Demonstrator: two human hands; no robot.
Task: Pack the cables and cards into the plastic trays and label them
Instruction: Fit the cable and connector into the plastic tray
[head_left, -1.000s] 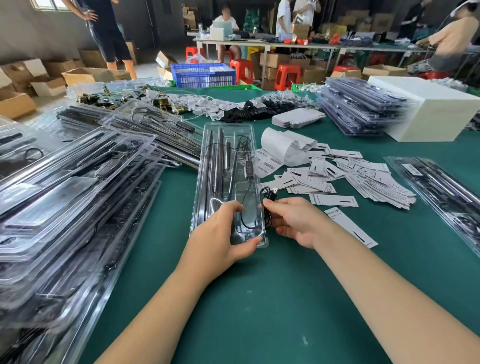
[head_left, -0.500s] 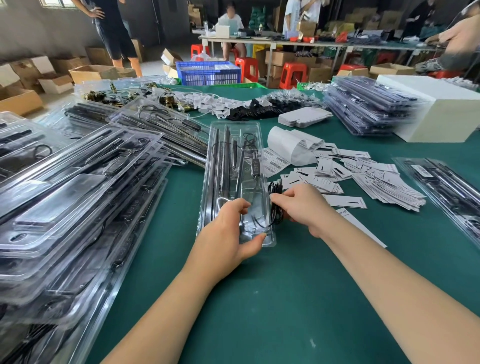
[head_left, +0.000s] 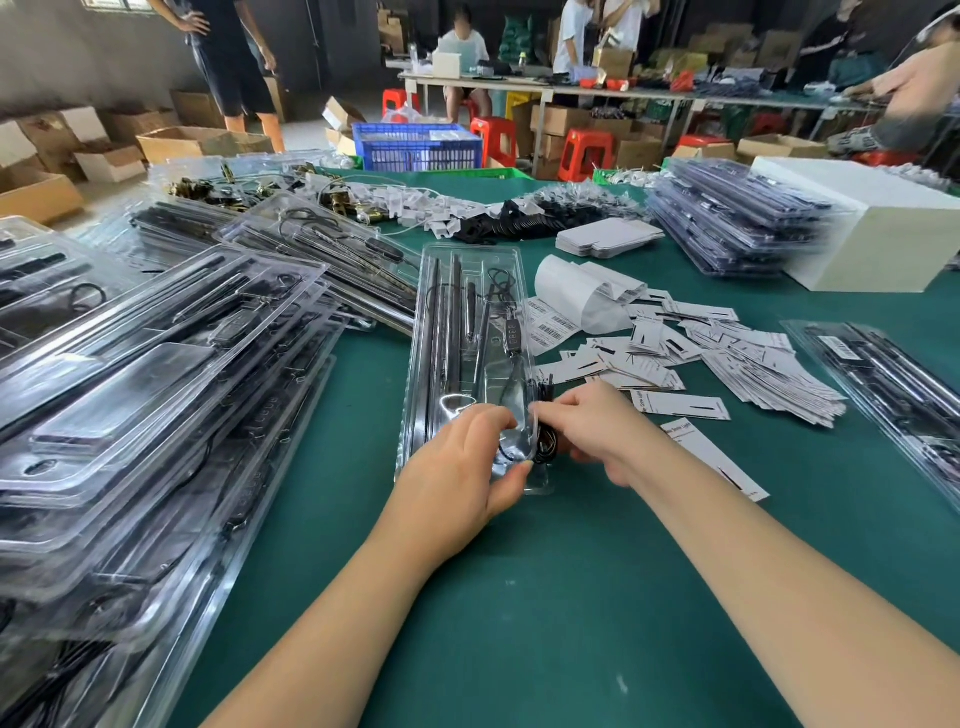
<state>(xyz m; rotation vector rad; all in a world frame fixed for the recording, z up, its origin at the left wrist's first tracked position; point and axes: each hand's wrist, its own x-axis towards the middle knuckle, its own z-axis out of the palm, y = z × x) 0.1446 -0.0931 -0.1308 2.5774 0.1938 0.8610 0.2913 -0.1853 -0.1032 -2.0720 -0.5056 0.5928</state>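
Observation:
A long clear plastic tray (head_left: 470, 291) lies lengthwise on the green table (head_left: 545, 597) in front of me, holding thin dark rods and a black cable with an inline controller (head_left: 511, 332). My left hand (head_left: 462, 467) grips the tray's near end, thumb along its right edge. My right hand (head_left: 592, 426) pinches a coiled bundle of black cable (head_left: 545, 441) at the tray's right edge. White cards (head_left: 680, 405) lie scattered just right of the tray, and barcode labels (head_left: 550, 325) lie beside a curled label sheet.
Stacks of filled clear trays (head_left: 156, 395) crowd the left side. More filled trays sit at the far right (head_left: 904, 384) and back right (head_left: 727, 218) beside a white box (head_left: 872, 228). Loose black cables (head_left: 519, 218) lie at the back. People work at tables behind.
My right hand has slid left along the tray's edge with the coiled cable, closer to my left hand. The left hand stays on the tray's near end.

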